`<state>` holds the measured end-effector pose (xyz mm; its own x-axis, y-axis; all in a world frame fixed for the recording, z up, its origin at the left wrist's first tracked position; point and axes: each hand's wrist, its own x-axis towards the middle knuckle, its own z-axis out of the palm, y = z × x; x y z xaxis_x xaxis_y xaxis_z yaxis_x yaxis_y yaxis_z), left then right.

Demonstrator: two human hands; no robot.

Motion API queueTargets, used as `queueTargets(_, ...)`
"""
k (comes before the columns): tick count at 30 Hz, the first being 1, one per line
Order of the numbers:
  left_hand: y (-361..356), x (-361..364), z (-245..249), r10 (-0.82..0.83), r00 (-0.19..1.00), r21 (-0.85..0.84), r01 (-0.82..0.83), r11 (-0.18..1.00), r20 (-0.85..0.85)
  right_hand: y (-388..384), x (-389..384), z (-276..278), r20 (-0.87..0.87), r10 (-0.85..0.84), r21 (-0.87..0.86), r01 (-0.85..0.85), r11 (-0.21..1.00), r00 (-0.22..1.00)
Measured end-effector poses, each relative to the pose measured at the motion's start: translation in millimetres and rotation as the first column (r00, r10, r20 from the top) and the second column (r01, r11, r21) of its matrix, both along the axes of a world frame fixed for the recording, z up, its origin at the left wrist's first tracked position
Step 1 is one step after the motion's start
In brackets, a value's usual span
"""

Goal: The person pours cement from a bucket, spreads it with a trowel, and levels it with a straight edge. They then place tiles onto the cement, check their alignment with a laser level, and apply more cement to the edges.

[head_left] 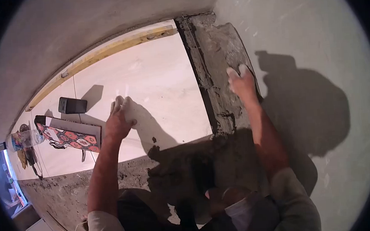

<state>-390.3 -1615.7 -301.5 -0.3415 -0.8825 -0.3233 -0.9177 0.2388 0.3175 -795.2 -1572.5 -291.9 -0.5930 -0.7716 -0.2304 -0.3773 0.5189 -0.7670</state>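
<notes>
My left hand (119,117) rests on a large pale tile (166,78), its fingers stretched out and pointing away from me. Beyond the tile's right edge, my right hand (242,82) is over a rough grey mortar strip (216,46) beside the wall. Its fingers are curled, and two whitish, dusty fingertips show. Whatever they may hold is hidden. Between the tile and the mortar runs a dark gap (197,72) with a thin line along it.
A yellow level bar (100,53) lies along the tile's far edge. To the left are a black box (73,105), a red patterned box (70,137), a clear bottle (23,140) and some tools (30,154). A plain wall (315,35) rises on the right. Rough mortar (133,178) lies nearer me.
</notes>
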Motion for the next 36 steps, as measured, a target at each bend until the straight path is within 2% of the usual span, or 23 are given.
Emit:
queueTargets(2,-1,2,-5,-0.006,1.000,-0.008,0.006,1.000,-0.024,-48,-13,-25,-0.226,0.069,0.078,-0.052,0.996,0.972)
queueTargets(4,-1,1,-1,0.011,1.000,-0.003,-0.011,1.000,-0.025,-85,-5,-28,-0.251,0.082,0.172,-0.038,0.984,0.965)
queueTargets(6,0,-2,3,0.034,0.998,0.009,-0.033,0.999,-0.046,-112,1,-30,-0.387,0.094,0.199,-0.016,0.980,0.917)
queueTargets(7,0,-2,2,0.038,0.998,0.008,-0.038,0.999,-0.040,-126,-7,-46,-0.382,0.098,0.198,-0.022,0.980,0.919)
queueTargets(9,1,0,-1,0.022,0.999,-0.040,-0.024,0.999,-0.040,-148,-11,-67,-0.669,0.109,0.060,-0.093,0.994,0.735)
queueTargets(10,2,1,0,0.038,0.996,-0.022,-0.040,0.999,-0.078,-156,-11,-67,-0.665,0.114,0.061,-0.098,0.993,0.738)
queueTargets(11,2,1,0,0.045,0.996,-0.020,-0.047,0.999,-0.074,-164,-14,-65,-0.529,0.166,0.136,-0.110,0.985,0.832)
queueTargets(14,3,0,1,0.051,0.996,-0.023,-0.053,0.998,-0.074,-170,-14,-66,-0.325,0.219,0.223,-0.151,0.963,0.920)
queueTargets(16,3,0,-1,0.040,0.997,-0.011,-0.041,0.999,-0.070,-170,-8,-51,-0.274,0.224,0.234,-0.161,0.959,0.935)
queueTargets(18,3,0,-3,0.026,0.998,-0.019,-0.027,0.999,-0.065,-164,0,-32,-0.078,0.144,0.270,-0.118,0.956,0.986)
queueTargets(22,2,-1,-3,0.009,0.998,-0.027,-0.011,1.000,-0.060,-156,0,-40,-0.114,0.151,0.168,-0.131,0.977,0.982)
queueTargets(24,1,-2,0,0.008,0.998,-0.016,-0.009,1.000,-0.066,-145,0,-37,-0.049,0.241,0.238,-0.223,0.945,0.969)
queueTargets(27,0,-1,-3,-0.001,0.998,-0.012,0.000,1.000,-0.065,-120,3,-37,-0.075,0.218,0.207,-0.198,0.958,0.973)
queueTargets(29,1,0,-5,-0.009,0.998,-0.025,0.008,1.000,-0.061,-103,1,-35,-0.037,0.233,0.269,-0.215,0.939,0.972)
queueTargets(30,1,0,-6,-0.015,0.997,-0.037,0.012,0.999,-0.075,-97,4,-39,-0.301,0.254,0.241,-0.184,0.953,0.919)
queueTargets(31,1,1,-6,-0.021,0.996,-0.048,0.017,0.999,-0.089,-93,5,-43,-0.542,0.251,0.207,-0.163,0.965,0.802)
queueTargets(32,1,0,-5,-0.021,0.996,-0.047,0.017,0.999,-0.087,-95,4,-45,-0.541,0.252,0.207,-0.163,0.965,0.803)
queueTargets(34,1,-1,-2,-0.015,0.999,-0.028,0.013,1.000,-0.051,-100,16,-17,-0.375,0.138,0.275,-0.032,0.961,0.917)
queueTargets(36,2,-1,-4,-0.007,0.998,-0.028,0.005,1.000,-0.062,-114,14,-22,-0.388,0.100,0.253,0.001,0.967,0.916)
